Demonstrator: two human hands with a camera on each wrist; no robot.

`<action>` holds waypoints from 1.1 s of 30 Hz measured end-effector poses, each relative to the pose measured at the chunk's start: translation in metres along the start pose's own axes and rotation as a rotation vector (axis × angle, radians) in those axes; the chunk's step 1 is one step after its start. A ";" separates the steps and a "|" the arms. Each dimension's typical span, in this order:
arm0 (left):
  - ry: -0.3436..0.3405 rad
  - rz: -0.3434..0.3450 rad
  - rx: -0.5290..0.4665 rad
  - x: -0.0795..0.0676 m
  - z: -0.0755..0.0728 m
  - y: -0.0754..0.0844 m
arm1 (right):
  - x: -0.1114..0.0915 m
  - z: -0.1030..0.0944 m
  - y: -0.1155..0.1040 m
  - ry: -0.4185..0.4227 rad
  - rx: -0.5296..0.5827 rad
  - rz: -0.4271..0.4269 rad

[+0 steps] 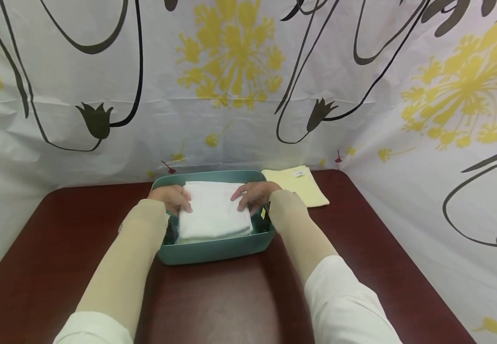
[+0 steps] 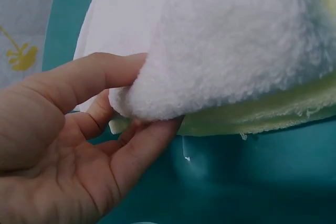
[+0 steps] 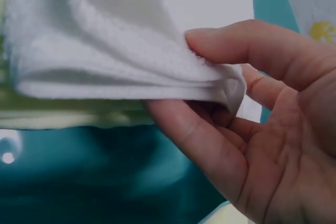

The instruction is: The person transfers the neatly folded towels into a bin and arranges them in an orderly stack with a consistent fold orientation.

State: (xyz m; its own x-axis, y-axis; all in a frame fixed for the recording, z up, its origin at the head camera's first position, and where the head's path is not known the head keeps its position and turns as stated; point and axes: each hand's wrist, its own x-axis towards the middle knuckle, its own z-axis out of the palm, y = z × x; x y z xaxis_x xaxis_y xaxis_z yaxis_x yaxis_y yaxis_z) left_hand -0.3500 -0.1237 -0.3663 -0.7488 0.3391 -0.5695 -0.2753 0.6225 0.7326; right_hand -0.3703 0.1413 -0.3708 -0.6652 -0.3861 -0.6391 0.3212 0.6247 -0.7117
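A folded white towel [image 1: 214, 210] lies over a folded pale yellow towel [image 2: 273, 116] inside a teal bin [image 1: 216, 253]. My left hand [image 1: 172, 197] grips the white towel's left edge, thumb on top and fingers beneath, as the left wrist view shows. On the opposite edge, my right hand [image 1: 254, 195] pinches the same towel between thumb and fingers; its folded layers [image 3: 131, 85] show in the right wrist view. Both hands are within the bin's rim. Part of the yellow towel is hidden under the white one.
Another folded yellow towel [image 1: 297, 186] with a small white tag lies on the dark red table [image 1: 80, 248], right behind the bin. A white curtain [image 1: 231, 134] with yellow and grey flower prints hangs along the table's back and right sides.
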 end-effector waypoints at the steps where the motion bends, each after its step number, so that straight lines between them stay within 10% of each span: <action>1: 0.003 0.000 0.017 0.000 0.001 0.000 | 0.000 0.001 0.001 0.000 0.006 0.005; 33: 0.051 -0.012 0.404 -0.017 -0.002 0.022 | -0.025 0.006 -0.021 0.103 0.001 0.040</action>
State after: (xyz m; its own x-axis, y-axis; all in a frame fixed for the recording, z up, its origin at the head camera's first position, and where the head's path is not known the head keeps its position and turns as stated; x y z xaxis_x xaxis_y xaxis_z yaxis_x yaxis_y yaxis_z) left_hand -0.3445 -0.1171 -0.3400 -0.7787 0.3013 -0.5504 -0.0323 0.8568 0.5146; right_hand -0.3563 0.1335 -0.3415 -0.7178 -0.2887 -0.6336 0.3493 0.6379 -0.6863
